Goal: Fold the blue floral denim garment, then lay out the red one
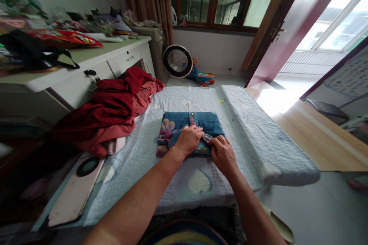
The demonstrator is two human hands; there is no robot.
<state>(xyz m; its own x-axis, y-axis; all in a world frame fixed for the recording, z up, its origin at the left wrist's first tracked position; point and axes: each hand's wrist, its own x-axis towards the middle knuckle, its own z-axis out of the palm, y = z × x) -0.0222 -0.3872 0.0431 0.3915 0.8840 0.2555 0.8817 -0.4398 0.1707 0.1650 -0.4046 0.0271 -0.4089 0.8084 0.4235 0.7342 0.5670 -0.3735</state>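
A blue denim shirt (pixel 207 121) with a floral print and a button near its top edge lies folded into a rectangle on the quilted cover (pixel 186 191). My left hand (pixel 189 139) rests on the middle of the shirt, its fingers bent onto the collar. At the right side of the collar, my right hand (pixel 224 151) pinches the edge of the cloth between thumb and fingers. What lies under my left fingers is partly hidden.
A heap of red cloth (pixel 115 103) lies at the left, beside a flat pale panel with a dark ring (pixel 71 191). A cluttered white desk (pixel 115 55) stands behind them. A washing machine (pixel 156 42) has its round door (pixel 178 61) open. Wooden boards (pixel 304 134) are at the right.
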